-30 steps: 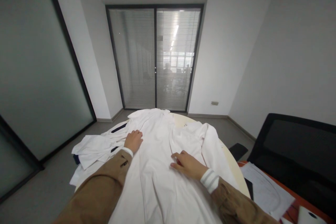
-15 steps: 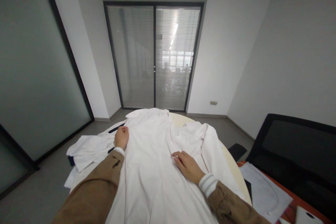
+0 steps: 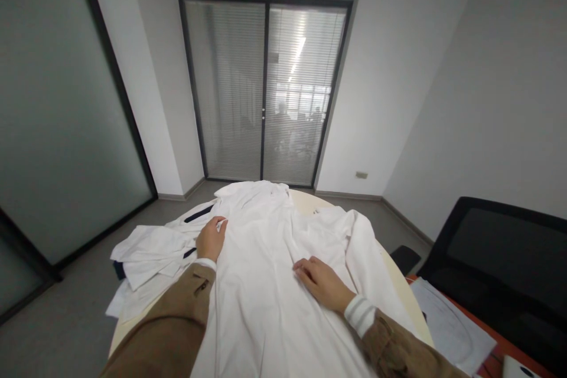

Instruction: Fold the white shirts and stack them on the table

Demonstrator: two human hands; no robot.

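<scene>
A white long-sleeved shirt [image 3: 252, 283] lies spread over the round table, its narrow end at the far edge and its body running toward me. My left hand [image 3: 211, 238] is at the shirt's left side edge, thumb and forefinger pinched on the cloth. On the right side of the body, my right hand [image 3: 325, 284] has its fingers curled, fingertips together on a fold of the fabric. A sleeve [image 3: 361, 242] bends out beyond my right hand. To the left of my left hand lies a bunched pile of white clothing [image 3: 150, 248] with dark trim.
The pale table [image 3: 305, 201] has a curved rim. At the right are a black mesh-backed chair [image 3: 500, 266] and papers [image 3: 452, 325] on an orange-red surface. A glass door with blinds [image 3: 266, 94] stands beyond the table, and a frosted glass panel [image 3: 57, 100] rises at the left.
My left hand has moved slightly right onto the shirt's edge, its thumb and forefinger now at the cloth. My right hand's fingertips have drawn closer together. The view has shifted slightly.
</scene>
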